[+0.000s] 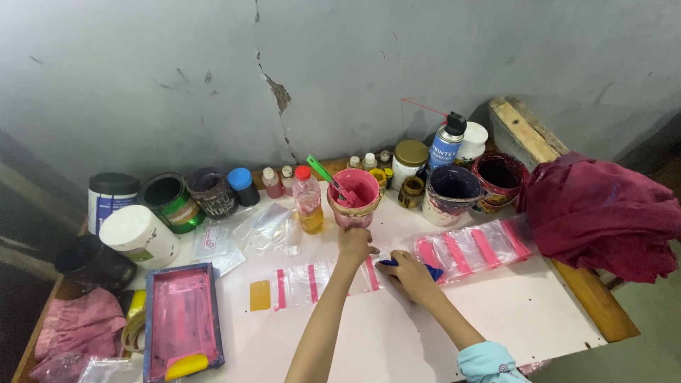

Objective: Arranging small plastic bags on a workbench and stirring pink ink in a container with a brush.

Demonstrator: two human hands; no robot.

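My left hand (pixel 354 245) rests with fingers curled on a clear plastic strip with pink stripes (pixel 312 284), just in front of a pink paint tub (pixel 355 196) that holds a green-handled tool (pixel 325 174). A little to the right, my right hand (pixel 410 275) presses a dark blue cloth (pixel 430 270) onto the same strip. A second batch of pink-striped clear bags (pixel 474 248) lies to the right of that hand. Everything sits on a white table (pixel 440 333).
A blue-framed printing screen with pink ink (pixel 181 318) lies at front left. Along the wall stand paint tubs (pixel 452 191), jars, small bottles (pixel 309 200) and a spray can (pixel 446 145). A dark red cloth (pixel 603 213) is heaped at right, a pink rag (pixel 78 326) at left.
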